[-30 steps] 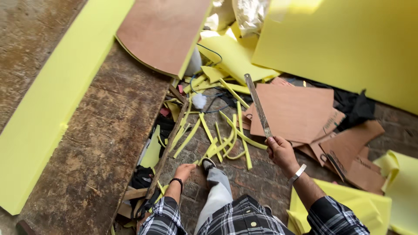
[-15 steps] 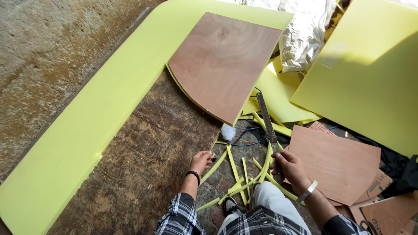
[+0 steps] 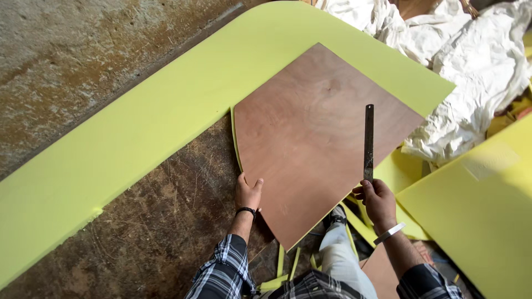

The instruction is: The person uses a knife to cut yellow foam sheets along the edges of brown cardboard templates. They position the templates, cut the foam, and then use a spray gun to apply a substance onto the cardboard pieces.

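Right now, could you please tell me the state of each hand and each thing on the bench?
Left hand: flat on the plywood panel's curved edge.
Right hand: grip closed on the metal ruler.
Metal ruler: held upright over the panel.
Plywood panel: lying flat on the foam.
Yellow foam sheet: lying flat, rounded corner.
White sheeting: crumpled.

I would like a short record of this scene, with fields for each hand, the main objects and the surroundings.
left hand: rests on curved edge of plywood panel
right hand: grips metal ruler, pointing away over the panel
under panel: yellow-green foam sheet on worn worktable
nearby: crumpled white sheeting, foam strips
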